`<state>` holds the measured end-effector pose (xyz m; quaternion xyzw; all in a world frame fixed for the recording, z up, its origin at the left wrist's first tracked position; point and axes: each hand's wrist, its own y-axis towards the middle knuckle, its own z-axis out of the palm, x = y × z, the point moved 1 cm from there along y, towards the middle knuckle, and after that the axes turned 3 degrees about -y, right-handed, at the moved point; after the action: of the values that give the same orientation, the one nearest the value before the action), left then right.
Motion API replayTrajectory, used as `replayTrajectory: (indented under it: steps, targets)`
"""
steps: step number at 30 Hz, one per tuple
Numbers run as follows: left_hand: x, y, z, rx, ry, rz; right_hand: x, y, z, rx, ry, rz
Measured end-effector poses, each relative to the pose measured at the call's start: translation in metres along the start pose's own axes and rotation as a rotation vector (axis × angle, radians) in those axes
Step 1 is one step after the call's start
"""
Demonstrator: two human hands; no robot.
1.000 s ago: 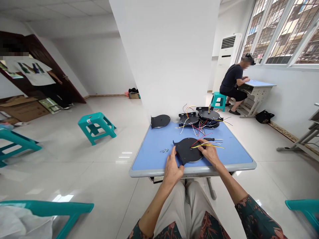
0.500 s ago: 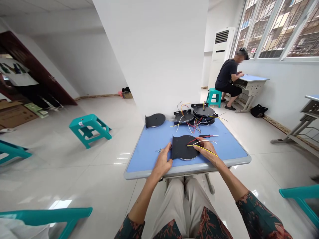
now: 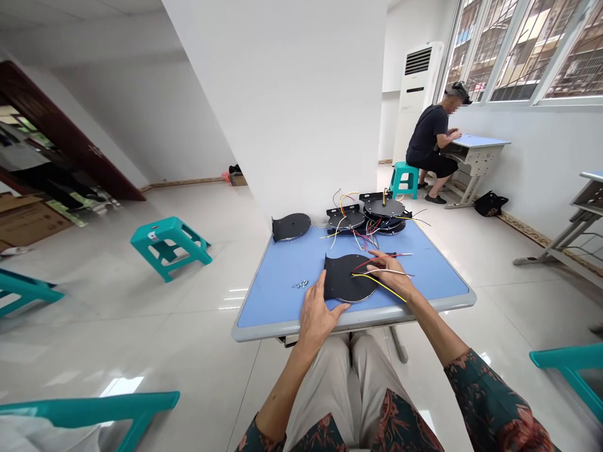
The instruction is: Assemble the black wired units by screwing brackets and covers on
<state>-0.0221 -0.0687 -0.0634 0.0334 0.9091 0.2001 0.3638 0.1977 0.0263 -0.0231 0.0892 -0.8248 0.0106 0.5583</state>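
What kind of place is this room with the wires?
It looks like an assembly workshop: round black plates with coloured wires on a blue-topped table, and another person working at a blue desk.

At my 10 o'clock, one teal plastic stool (image 3: 164, 242); at 9 o'clock, cardboard boxes (image 3: 28, 226) on the floor; at 1 o'clock, a floor-standing air conditioner (image 3: 417, 94); at 2 o'clock, a co-worker (image 3: 428, 138) in a black shirt on a second teal stool (image 3: 404, 176), at a blue-topped bench (image 3: 478, 143), with a black bag (image 3: 490, 204) on the floor beside it and barred windows (image 3: 513, 56) above.
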Motion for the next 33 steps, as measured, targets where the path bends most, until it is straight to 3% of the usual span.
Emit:
replayTrajectory:
  steps: [7, 13, 20, 33]
  targets:
    - [-0.002, -0.009, 0.010, -0.162, 0.165, 0.134, -0.002, -0.012, -0.003, -0.028, -0.048, -0.023]
    - [-0.001, -0.016, 0.015, -0.284, 0.262, 0.247, -0.009, -0.006, -0.002, -0.031, 0.006, -0.060]
    - [-0.008, -0.021, 0.014, -0.286, 0.345, 0.327, -0.019, -0.002, 0.000, -0.035, -0.010, -0.128]
    - [-0.006, -0.022, 0.013, -0.326, 0.287, 0.418, -0.019, -0.006, -0.002, -0.031, -0.053, -0.137]
